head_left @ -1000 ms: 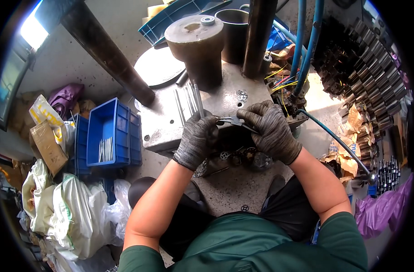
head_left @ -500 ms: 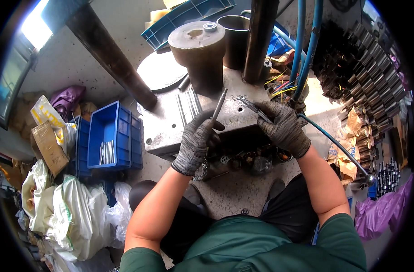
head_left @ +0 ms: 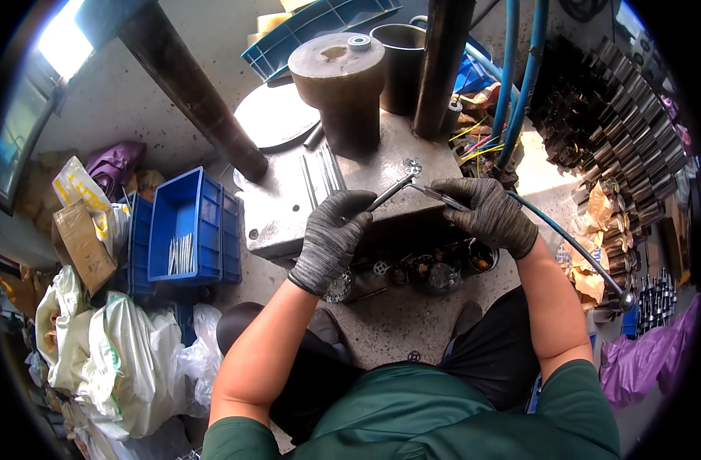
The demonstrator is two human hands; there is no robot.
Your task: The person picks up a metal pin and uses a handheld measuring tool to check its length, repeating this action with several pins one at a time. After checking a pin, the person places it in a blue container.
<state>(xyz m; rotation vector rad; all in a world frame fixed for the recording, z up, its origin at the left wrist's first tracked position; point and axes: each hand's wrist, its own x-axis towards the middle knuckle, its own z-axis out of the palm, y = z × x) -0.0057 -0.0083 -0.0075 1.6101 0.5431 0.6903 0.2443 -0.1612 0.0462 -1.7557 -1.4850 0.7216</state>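
My left hand (head_left: 329, 239), in a grey knit glove, is closed around a slim metal shaft (head_left: 392, 192) that points up and to the right. In my gloved right hand (head_left: 490, 216) is a pair of pliers (head_left: 441, 197), its tip meeting the far end of the shaft. What sits between the tip and the shaft is too small to make out. Just beyond the tools, a small cluster of metal rings (head_left: 412, 166) lies on the metal block (head_left: 278, 230). Several long thin rods (head_left: 320, 175) rest on that block left of centre.
A thick metal cylinder (head_left: 337, 92) stands at the back of the block, between two dark posts (head_left: 189, 88). Blue crates (head_left: 185, 222) with more rods stand at left. Hoses (head_left: 511, 84) hang at right, near stacked metal tubes (head_left: 634, 130). White sacks (head_left: 128, 360) lie lower left.
The shaft has tilted from nearly upright toward the right. My right hand has brought the pliers down from the ring cluster to the shaft's end.
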